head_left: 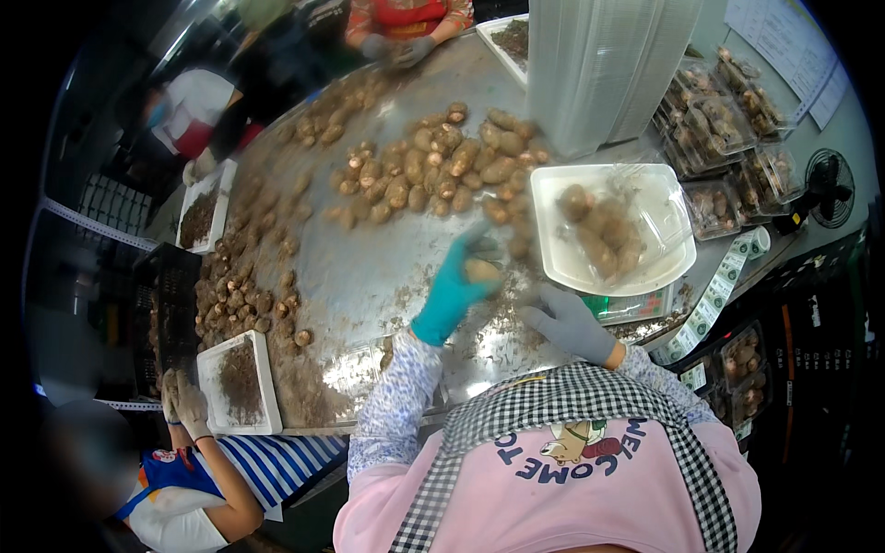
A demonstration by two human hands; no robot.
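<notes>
My left hand (458, 288), in a teal glove with grey fingers, is closed round a small brown taro (481, 271) above the metal table (369, 318). To its right, my right hand (570, 324), in a grey glove, is low over the table with its fingers apart and somewhat blurred. No object shows in it. Just beyond my right hand, a white tray (551, 261) rests on a scale (636, 306). Inside the tray is a clear plastic box (650, 214) with several taros (604, 235) in it.
Loose taros (424, 170) heap across the table's far middle, more (244, 295) along its left. Stacked clear lids (599, 74) stand behind the tray; filled packs (714, 129), a label roll (758, 242) and a fan (830, 189) are right. Co-workers' gloved hands (398, 50) (187, 405) work at the edges.
</notes>
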